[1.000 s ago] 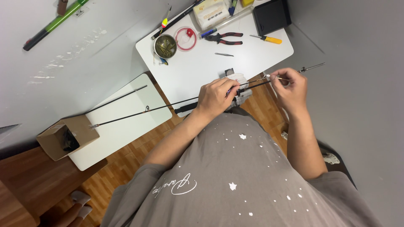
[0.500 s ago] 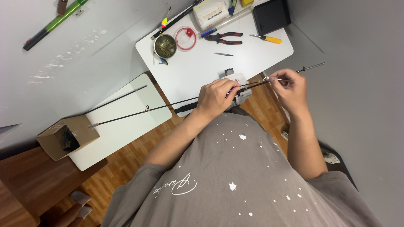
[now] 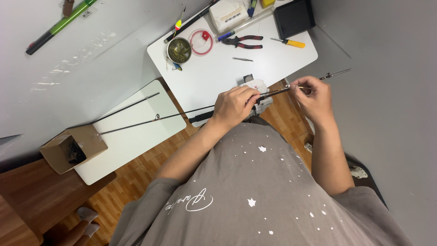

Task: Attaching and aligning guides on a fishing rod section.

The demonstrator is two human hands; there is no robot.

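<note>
My left hand [image 3: 235, 104] grips a thin dark fishing rod [image 3: 150, 119] near its thicker end, in front of my chest. The rod's long slim part runs left over a small white table [image 3: 132, 146] toward a cardboard box [image 3: 73, 148]. My right hand [image 3: 314, 96] pinches the rod's metal-tipped end [image 3: 336, 73] together with a small thin tool, just right of the left hand. A white folded cloth or packet [image 3: 257, 86] lies under the rod on the white desk [image 3: 218, 73].
The desk carries red-handled pliers [image 3: 245, 41], a yellow-handled screwdriver [image 3: 287, 42], a round tin [image 3: 179, 49], a red line spool [image 3: 201, 42], a black box [image 3: 294, 17] and a white box [image 3: 228, 13]. A green rod [image 3: 59, 25] lies on the grey floor. A second thin rod section [image 3: 127, 107] rests on the small table.
</note>
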